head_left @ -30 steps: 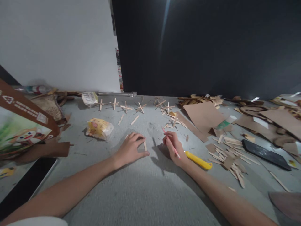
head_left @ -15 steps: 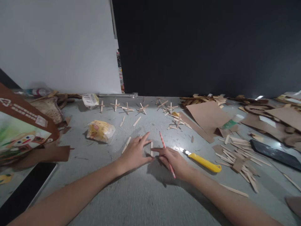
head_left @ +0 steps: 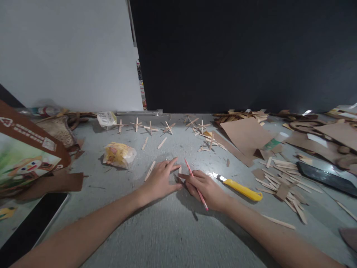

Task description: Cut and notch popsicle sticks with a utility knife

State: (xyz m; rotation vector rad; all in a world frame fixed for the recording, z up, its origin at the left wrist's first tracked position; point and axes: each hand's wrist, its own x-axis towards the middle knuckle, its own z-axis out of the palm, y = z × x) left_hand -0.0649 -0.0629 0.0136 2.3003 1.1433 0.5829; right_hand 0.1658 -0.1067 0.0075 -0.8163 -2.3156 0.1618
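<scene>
My right hand (head_left: 205, 188) is closed around a pink-and-white patterned pencil (head_left: 190, 168), whose tip points away from me. Its index finger reaches left to a short wooden stick (head_left: 180, 170) lying on the grey table. On the stick's other side my left hand (head_left: 159, 179) rests with fingers and thumb apart; whether they touch the stick I cannot tell. Just beyond the left wrist lies another craft stick (head_left: 150, 171). A yellow utility knife (head_left: 242, 190), blade out, lies to the right of my right hand.
Small crossed-stick pieces (head_left: 151, 128) stand along the back. A yellow packet (head_left: 119, 155) lies left of centre. Loose craft sticks (head_left: 290, 193), cardboard (head_left: 245, 137), a glue stick (head_left: 276, 141) and a black phone (head_left: 329, 178) occupy the right. Another phone (head_left: 33, 227) and a brown bag (head_left: 30, 149) are at left.
The pencil has tilted, its tip shifting left in my right hand. The right fingers have moved slightly over the short stick. My left hand has stayed nearly still.
</scene>
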